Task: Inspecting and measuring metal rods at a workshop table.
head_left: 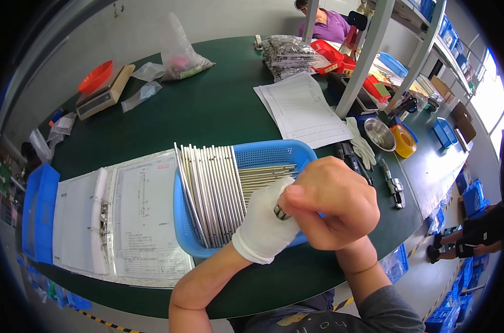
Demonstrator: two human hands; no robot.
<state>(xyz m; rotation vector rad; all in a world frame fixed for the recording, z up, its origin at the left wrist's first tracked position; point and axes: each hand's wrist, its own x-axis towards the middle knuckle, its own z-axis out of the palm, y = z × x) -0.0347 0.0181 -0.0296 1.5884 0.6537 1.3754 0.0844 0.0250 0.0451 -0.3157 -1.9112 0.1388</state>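
Observation:
My left hand (267, 225), in a white glove, is closed around thin metal rods (281, 212), whose ends show between the glove and my other hand. My bare right hand (338, 202) is raised close in front of it, fingers curled in, overlapping the glove's edge; what its fingers hold, if anything, is hidden. Below both hands stands a blue perforated basket (274, 145). A row of silver rods (210, 188) lies lengthwise in its left part, and more rods (266, 178) lie crosswise on the right, partly covered by my hands.
An open ring binder (144, 222) with a drawing lies left of the basket, beside a blue bin (40, 213). Paper sheets (305, 108), a white glove (361, 143), a micrometer (393, 186) and a metal bowl (380, 135) lie to the right. A scale (105, 94) stands far left. Another person (332, 25) sits beyond the table.

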